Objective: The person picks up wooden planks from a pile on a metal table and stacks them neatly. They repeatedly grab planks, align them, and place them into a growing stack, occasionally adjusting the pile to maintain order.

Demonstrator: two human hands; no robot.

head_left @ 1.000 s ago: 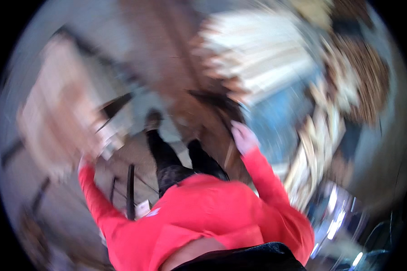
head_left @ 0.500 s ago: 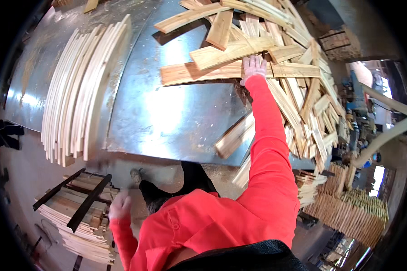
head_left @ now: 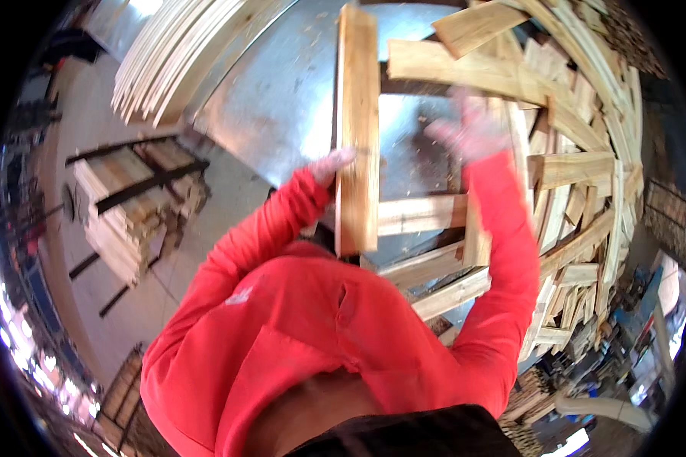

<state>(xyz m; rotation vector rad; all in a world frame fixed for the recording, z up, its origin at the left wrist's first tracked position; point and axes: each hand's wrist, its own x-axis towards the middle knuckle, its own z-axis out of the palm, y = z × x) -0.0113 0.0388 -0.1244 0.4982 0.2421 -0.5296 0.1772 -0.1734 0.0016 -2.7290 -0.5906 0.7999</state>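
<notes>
My left hand [head_left: 333, 165] grips the left edge of a flat wooden board [head_left: 360, 114] at about its lower middle. The board stands lengthwise in the view, pointing away from me over the metal table [head_left: 244, 99]; part of my hand is hidden behind it. My right hand [head_left: 474, 131] is to the right of that board, blurred by motion, its thumb and fingers spread with nothing in them. Just beyond it, another board [head_left: 465, 67] lies crosswise at the edge of a loose heap of wooden boards [head_left: 579, 164].
A neat row of boards [head_left: 183, 53] stands on the table at the far left. On the floor to the left, a stack of boards [head_left: 122, 221] has dark metal bars [head_left: 149, 186] across it. More stacked timber [head_left: 530, 396] and a pale hose [head_left: 606, 411] are at lower right.
My left hand has come up from my side and taken hold of a board, now turned lengthwise. My right hand has let go of the board it was on. The view has swung right.
</notes>
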